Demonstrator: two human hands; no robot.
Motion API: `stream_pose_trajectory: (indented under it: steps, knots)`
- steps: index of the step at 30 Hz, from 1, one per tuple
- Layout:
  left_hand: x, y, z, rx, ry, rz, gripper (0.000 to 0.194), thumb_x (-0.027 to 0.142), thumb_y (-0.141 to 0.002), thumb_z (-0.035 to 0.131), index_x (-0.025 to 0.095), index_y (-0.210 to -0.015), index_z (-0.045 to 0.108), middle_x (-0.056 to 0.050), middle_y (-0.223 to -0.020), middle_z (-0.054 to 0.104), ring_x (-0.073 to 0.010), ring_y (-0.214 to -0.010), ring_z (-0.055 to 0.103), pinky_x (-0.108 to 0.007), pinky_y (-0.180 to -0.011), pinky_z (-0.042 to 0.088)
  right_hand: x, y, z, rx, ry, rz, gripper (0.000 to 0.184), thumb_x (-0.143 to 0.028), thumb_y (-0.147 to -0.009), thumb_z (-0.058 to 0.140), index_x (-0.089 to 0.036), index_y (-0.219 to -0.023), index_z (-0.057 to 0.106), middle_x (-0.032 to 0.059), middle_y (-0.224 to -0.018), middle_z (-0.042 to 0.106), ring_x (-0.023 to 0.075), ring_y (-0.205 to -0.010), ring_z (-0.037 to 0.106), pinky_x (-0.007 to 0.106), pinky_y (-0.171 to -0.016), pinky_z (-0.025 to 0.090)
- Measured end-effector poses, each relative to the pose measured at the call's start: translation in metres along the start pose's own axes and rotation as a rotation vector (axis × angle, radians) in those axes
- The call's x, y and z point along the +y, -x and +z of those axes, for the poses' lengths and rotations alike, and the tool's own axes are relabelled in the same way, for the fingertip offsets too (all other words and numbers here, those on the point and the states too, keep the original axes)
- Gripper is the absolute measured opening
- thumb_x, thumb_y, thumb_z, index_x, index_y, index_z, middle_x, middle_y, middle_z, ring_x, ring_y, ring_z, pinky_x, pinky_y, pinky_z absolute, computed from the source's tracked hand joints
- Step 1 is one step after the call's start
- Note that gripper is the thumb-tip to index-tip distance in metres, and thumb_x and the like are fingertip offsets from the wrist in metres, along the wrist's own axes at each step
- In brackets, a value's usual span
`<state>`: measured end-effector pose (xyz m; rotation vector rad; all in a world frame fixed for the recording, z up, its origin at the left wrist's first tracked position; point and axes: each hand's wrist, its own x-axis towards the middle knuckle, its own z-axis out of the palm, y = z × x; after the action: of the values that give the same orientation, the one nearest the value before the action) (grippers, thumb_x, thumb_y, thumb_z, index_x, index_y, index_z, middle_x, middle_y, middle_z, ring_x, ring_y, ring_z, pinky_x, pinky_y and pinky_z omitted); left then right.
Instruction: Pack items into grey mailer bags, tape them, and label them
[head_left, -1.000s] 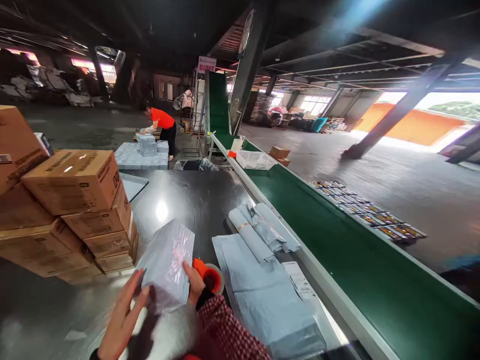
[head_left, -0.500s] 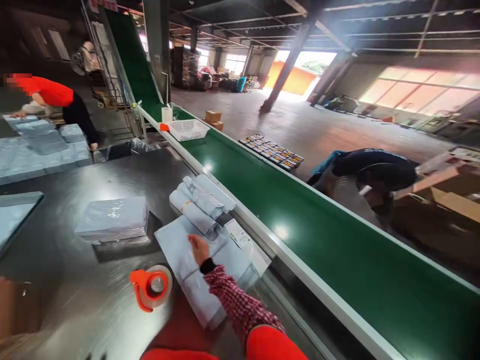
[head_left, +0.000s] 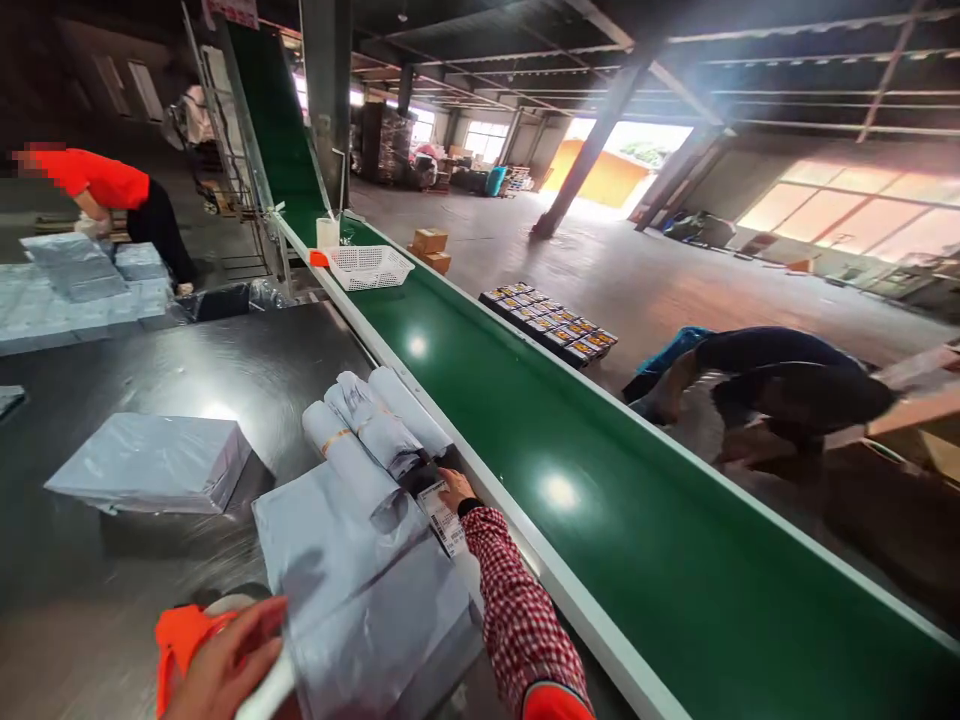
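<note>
Your right hand (head_left: 457,490) lies on the barcode label (head_left: 441,517) atop the grey mailer bags (head_left: 360,600) (whether it pinches the label, I can't tell); your left hand (head_left: 225,655), fingers spread open, sits just beside the orange tape dispenser (head_left: 176,645).
</note>
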<state>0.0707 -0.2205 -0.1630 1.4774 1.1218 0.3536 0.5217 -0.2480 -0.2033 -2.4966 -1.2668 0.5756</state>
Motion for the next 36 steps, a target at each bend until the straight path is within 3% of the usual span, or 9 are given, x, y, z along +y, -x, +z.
stream_pose_trajectory:
  steps: [3,6,11,17,20,23,26,33,36]
  knots:
    - [0.050,-0.033,0.050,-0.053,0.055,0.009,0.048,0.054,-0.062,0.073,0.027,-0.102,0.073,-0.007,-0.115,0.073,-0.0315,-0.112,0.066,-0.040,-0.098,0.055,0.014,-0.013,-0.009,-0.096,0.008,-0.076,0.013,-0.023,-0.091,0.063,-0.014,-0.099,0.066,0.0044,-0.107,0.068,0.0189,-0.100,0.064,0.041,-0.093,0.051]
    - [0.073,-0.072,0.096,-0.071,0.081,0.042,0.041,0.044,-0.063,0.069,0.023,-0.098,0.071,-0.009,-0.107,0.075,-0.0292,-0.103,0.069,-0.039,-0.091,0.056,0.024,-0.022,-0.021,-0.154,-0.020,-0.129,0.006,-0.013,-0.085,0.064,-0.013,-0.089,0.069,0.0046,-0.098,0.069,0.0166,-0.092,0.064,0.035,-0.089,0.050]
    - [0.075,-0.138,0.168,-0.098,0.085,0.090,0.034,0.033,-0.067,0.061,0.017,-0.097,0.067,-0.013,-0.101,0.073,-0.0253,-0.088,0.068,-0.038,-0.075,0.058,0.039,-0.025,-0.044,-0.222,-0.120,-0.200,0.025,-0.008,-0.078,0.056,-0.014,-0.094,0.074,0.0033,-0.083,0.071,0.0169,-0.080,0.065,0.028,-0.078,0.048]
    - [0.080,-0.181,0.235,-0.258,0.219,-0.038,0.065,0.016,-0.063,0.063,0.019,-0.126,0.050,-0.016,-0.144,0.050,-0.0074,-0.057,0.059,-0.024,-0.048,0.048,0.053,-0.016,-0.063,-0.285,-0.203,-0.239,0.026,-0.024,-0.079,0.057,-0.016,-0.098,0.074,0.0021,-0.075,0.071,0.0170,-0.072,0.063,0.027,-0.068,0.046]
    - [0.084,-0.187,0.254,-0.373,0.331,-0.091,0.062,0.017,-0.064,0.064,0.020,-0.125,0.050,-0.013,-0.140,0.053,-0.0086,-0.059,0.063,-0.023,-0.046,0.047,0.054,-0.012,-0.066,-0.294,-0.239,-0.259,0.025,-0.032,-0.081,0.055,-0.017,-0.090,0.074,0.0021,-0.075,0.070,0.0169,-0.071,0.061,0.027,-0.066,0.045]
    - [0.086,-0.190,0.265,-0.413,0.381,-0.101,0.027,0.023,-0.074,0.061,0.016,-0.100,0.060,-0.005,-0.095,0.069,-0.0119,-0.062,0.064,-0.023,-0.051,0.049,0.056,-0.006,-0.068,-0.269,-0.266,-0.267,0.027,-0.034,-0.082,0.051,-0.017,-0.087,0.072,0.0024,-0.074,0.069,0.0171,-0.069,0.060,0.028,-0.066,0.045]
    - [0.086,-0.192,0.270,-0.411,0.384,-0.104,0.001,0.018,-0.075,0.059,0.017,-0.075,0.059,0.000,-0.069,0.062,-0.0124,-0.063,0.063,-0.024,-0.058,0.049,0.058,0.001,-0.070,-0.214,-0.276,-0.261,0.029,-0.036,-0.084,0.047,-0.018,-0.084,0.069,0.0030,-0.073,0.068,0.0181,-0.069,0.060,0.030,-0.067,0.046]
    - [0.075,-0.198,0.281,-0.318,0.279,-0.144,0.015,0.011,-0.077,0.056,0.017,-0.064,0.061,0.001,-0.061,0.060,-0.0133,-0.062,0.060,-0.027,-0.067,0.050,0.058,0.018,-0.087,-0.064,-0.360,-0.354,0.025,-0.038,-0.086,0.050,-0.020,-0.079,0.067,0.0098,-0.098,0.072,0.0229,-0.094,0.067,0.038,-0.086,0.053]
    - [0.067,-0.204,0.292,-0.290,0.213,-0.195,0.011,0.008,-0.077,0.056,0.015,-0.070,0.062,0.000,-0.062,0.061,-0.0152,-0.063,0.061,-0.030,-0.067,0.051,0.042,0.039,-0.128,0.258,-0.484,-0.417,0.018,-0.035,-0.087,0.058,-0.021,-0.078,0.065,0.0085,-0.102,0.071,0.0247,-0.108,0.065,0.043,-0.094,0.052]
